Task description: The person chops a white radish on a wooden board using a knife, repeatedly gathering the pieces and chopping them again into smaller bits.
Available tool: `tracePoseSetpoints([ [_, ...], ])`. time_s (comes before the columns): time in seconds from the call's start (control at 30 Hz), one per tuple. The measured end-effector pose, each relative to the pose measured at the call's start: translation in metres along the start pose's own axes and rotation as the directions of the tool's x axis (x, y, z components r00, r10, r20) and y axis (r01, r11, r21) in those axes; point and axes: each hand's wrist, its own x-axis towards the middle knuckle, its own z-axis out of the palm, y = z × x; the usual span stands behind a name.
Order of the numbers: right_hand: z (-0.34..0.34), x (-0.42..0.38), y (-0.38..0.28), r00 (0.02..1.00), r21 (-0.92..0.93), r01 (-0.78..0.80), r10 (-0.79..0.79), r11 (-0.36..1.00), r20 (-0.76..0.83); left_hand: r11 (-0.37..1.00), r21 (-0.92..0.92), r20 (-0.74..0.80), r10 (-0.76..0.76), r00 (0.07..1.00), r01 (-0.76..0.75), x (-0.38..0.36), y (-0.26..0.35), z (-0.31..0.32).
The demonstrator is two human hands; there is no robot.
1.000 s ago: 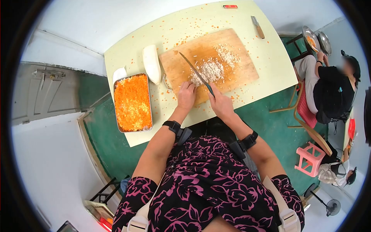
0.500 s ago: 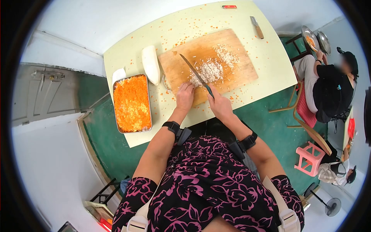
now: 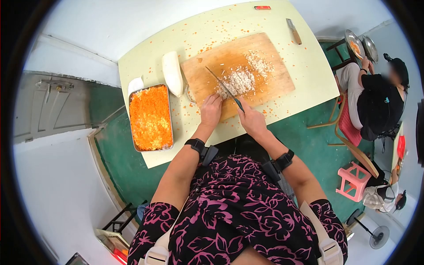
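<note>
My right hand (image 3: 251, 118) is closed round the handle of a long knife (image 3: 221, 84), whose blade points up and left over the wooden cutting board (image 3: 274, 84). Chopped white pieces (image 3: 240, 81) lie in a heap right of the blade, with a looser patch (image 3: 258, 63) farther up the board. At the board's near edge, my left hand (image 3: 212, 109) has its fingers bent together beside the blade; what they press on is too small to name. A peeled white radish (image 3: 172, 74) lies left of the board.
A metal tray (image 3: 173, 128) of chopped orange and yellow pieces stands at the table's left. A small knife (image 3: 293, 32) and a red object (image 3: 262, 7) lie at the far side. Right of the table, a person sits near metal bowls (image 3: 354, 43); another person is by a pink stool (image 3: 353, 181).
The knife's blade has tilted slightly, its tip a little nearer to me. Both hands remain in nearly the same place.
</note>
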Motion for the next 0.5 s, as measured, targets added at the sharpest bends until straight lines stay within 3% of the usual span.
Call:
tracePoseSetpoints([
  [0.5,-0.0050,0.0039,0.0049,0.998,-0.014,-0.062,0.062,0.998,-0.021,0.993,0.116,-0.009,0.038,0.999,-0.037,-0.0008,0.0030,-0.0022],
])
